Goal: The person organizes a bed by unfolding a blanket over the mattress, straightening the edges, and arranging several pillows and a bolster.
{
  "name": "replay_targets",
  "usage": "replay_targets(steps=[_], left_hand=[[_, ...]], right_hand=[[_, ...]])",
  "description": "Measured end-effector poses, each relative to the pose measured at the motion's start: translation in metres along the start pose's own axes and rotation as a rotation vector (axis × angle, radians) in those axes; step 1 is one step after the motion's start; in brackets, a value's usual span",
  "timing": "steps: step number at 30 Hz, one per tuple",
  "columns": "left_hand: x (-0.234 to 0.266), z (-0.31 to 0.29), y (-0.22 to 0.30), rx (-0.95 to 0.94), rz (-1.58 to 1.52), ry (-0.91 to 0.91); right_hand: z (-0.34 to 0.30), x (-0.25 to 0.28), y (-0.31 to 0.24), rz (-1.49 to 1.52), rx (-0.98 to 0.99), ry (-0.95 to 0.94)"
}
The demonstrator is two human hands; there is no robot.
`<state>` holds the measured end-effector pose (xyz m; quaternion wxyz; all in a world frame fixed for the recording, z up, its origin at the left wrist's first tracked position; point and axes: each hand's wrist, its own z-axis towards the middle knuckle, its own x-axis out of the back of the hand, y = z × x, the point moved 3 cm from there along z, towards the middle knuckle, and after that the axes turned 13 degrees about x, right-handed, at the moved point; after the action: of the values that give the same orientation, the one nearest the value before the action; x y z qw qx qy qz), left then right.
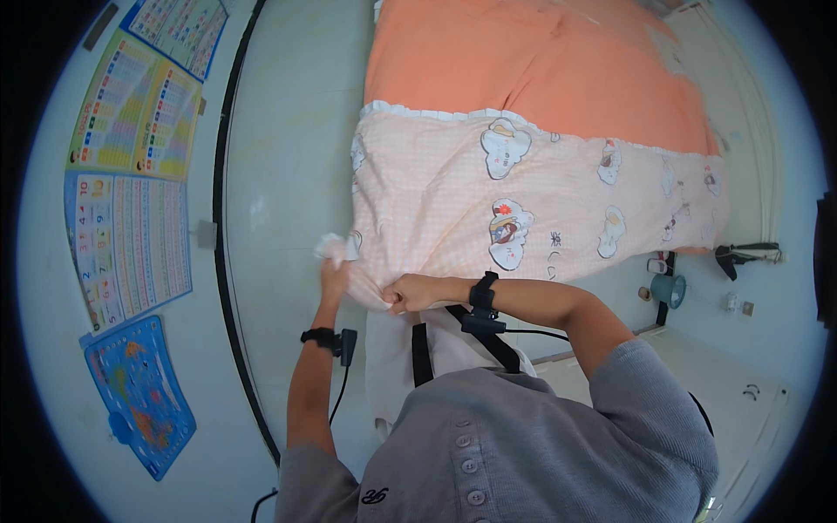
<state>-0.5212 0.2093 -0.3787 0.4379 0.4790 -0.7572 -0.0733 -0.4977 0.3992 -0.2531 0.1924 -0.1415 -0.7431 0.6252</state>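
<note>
A quilt [436, 192] in pale pink check, printed with cartoon clouds and characters, lies spread over a bed. A white ruffle [445, 113] divides it from a plain orange part farther away. My left hand [333, 277] is closed on the quilt's near left corner, and a bunched bit of cloth sticks out above the fist. Just to the right, my right hand [413, 293] grips the near edge with the fingers curled into the fabric. Between the two hands the cloth is pulled into folds. Each wrist wears a black strap with a small cabled box.
Pale floor tiles [288, 166] run along the bed's left side. Several colourful charts [131, 235] and a blue map [144, 392] hang on the left wall. At the right stand a blue-green bin [669, 291] and a white wall [776, 340] with a black object hung on it.
</note>
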Motion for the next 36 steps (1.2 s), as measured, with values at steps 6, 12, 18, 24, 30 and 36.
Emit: replay_targets(steps=[6,12,18,24,30,36], left_hand=[[0.085,-0.007,0.004,-0.168,-0.279,-0.163],[0.088,-0.018,-0.012,-0.232,-0.415,-0.231],[0.109,-0.021,-0.036,-0.508,0.108,-0.279],[0.151,-0.024,0.020,-0.678,0.094,-0.009],[0.154,-0.018,0.055,-0.951,0.149,0.069],[0.155,0.000,0.035,-0.595,0.040,-0.321]], right_hand=[[0.008,0.001,0.013,-0.156,-0.090,0.221],[0.010,-0.037,0.017,-0.331,-0.201,0.182],[0.011,-0.060,0.005,-0.678,-0.316,0.292],[0.007,-0.062,-0.017,-0.748,-0.294,0.652],[0.011,-0.068,-0.041,-0.708,-0.307,0.900],[0.007,-0.075,-0.039,-0.716,-0.343,0.909]])
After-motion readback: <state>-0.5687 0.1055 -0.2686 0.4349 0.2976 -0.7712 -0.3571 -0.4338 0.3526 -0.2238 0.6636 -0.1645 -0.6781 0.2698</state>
